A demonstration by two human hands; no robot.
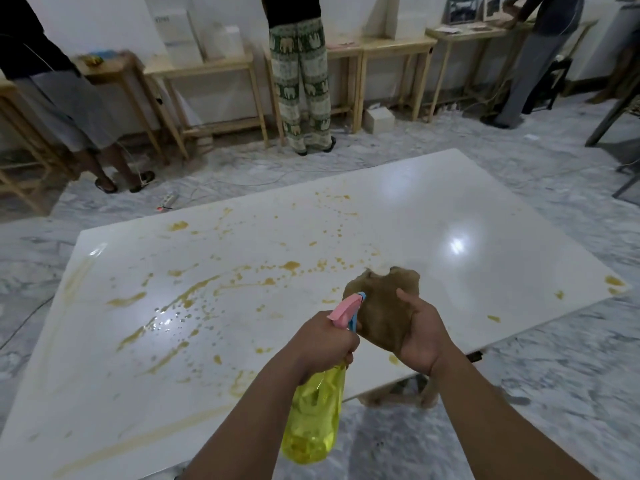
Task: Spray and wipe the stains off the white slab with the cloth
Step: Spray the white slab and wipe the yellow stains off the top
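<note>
While yellow-brown stains (194, 292) spatter the left and middle of the white slab (485, 209), droplets (169, 318) glisten among them at the left. Over the near edge, the left hand (322, 344) is wrapped tight around the neck of a bottle (311, 417), yellow with a pink spray head pointing up and away toward the cloth; its body hangs below the fist, over the floor (554, 393). Just to the right, the right hand (420, 336), palm up and fingers curled, grips a bunched brown cloth (384, 306), held above the slab. A few more stains lie near the right corner.
</note>
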